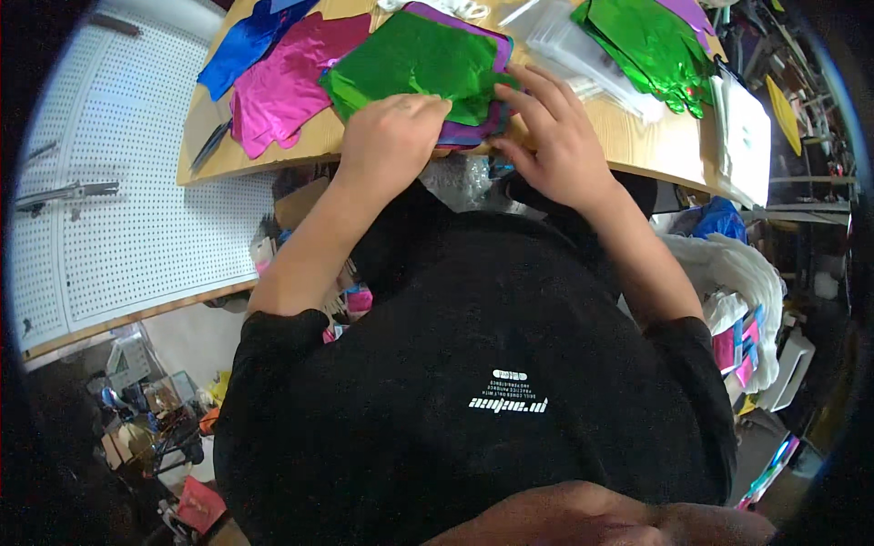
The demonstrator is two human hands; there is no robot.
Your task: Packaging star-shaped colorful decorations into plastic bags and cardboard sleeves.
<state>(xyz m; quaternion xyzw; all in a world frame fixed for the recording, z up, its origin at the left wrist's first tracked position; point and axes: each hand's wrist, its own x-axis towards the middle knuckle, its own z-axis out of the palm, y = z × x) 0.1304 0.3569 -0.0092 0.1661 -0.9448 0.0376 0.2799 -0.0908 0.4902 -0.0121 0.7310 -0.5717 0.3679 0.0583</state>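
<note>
Works with two bare hands at the near edge of a desk of light wood (674, 153). Has in the middle a shiny green foil sheet (405, 59), lying flat above purple foil sheets (503, 50), with purple borders visible at the right and near sides. Puts the left hand (396, 136) on the near part of the green foil sheet, with fingers curled inward and tips mostly hidden; cannot tell whether pinching the foil or only pressing on it. Places the right hand (560, 136) at the right edge of the same stack, with fingers spread and slightly bent, thumb apart from them. To the left, beside the stack, a crumpled bright pink foil piece (287, 77); farther left, a shiny blue foil piece (244, 45). Near the left end of the desk, a dark slim pointed tool (211, 146). To the right, beyond the right hand, flat clear plastic bags (566, 45), close to a pile of shiny green foil pieces (642, 45). At the right end, a white flat packet (742, 136).
</note>
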